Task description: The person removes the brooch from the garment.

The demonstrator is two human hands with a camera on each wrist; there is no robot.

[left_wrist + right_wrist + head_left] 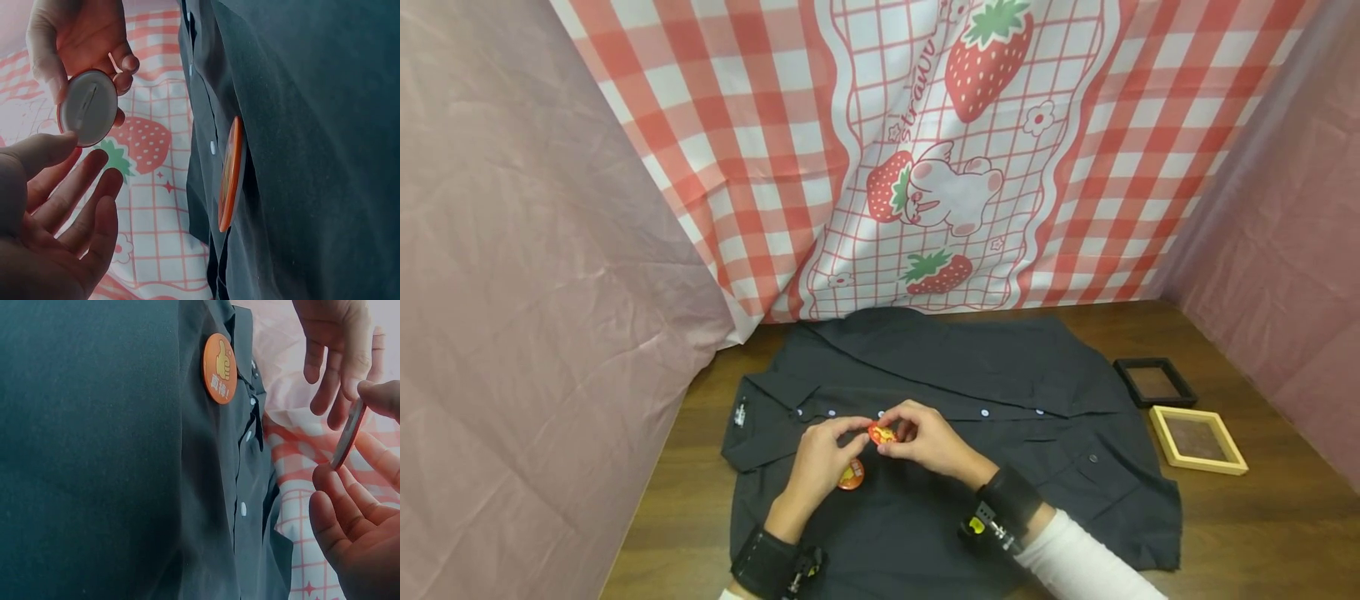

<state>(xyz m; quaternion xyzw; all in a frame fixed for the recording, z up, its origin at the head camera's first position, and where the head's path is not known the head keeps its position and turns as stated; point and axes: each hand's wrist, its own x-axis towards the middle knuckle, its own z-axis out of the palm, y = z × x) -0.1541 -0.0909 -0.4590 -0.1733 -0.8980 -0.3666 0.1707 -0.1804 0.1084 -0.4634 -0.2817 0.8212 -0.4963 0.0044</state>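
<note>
Over the dark button-up shirt [910,525], both hands hold one round red pin badge [883,434] between them. My left hand [820,462] pinches its near edge between thumb and fingertips, the other fingers spread apart in the left wrist view. On the opposite side, my right hand [934,446] grips the rim with thumb and curled fingers. The badge's pale back with a pin bar [90,106] faces the left wrist camera. A second badge, orange with a yellow thumbs-up [220,369], sits on the shirt front, just below the hands in the head view.
The shirt lies spread on a wooden table [1262,533], its collar [767,417] to the left. A black frame [1180,392] and a pale yellow frame [1210,468] lie at the right. A checked strawberry cloth [760,167] hangs behind, with pink drapes [535,333] at the sides.
</note>
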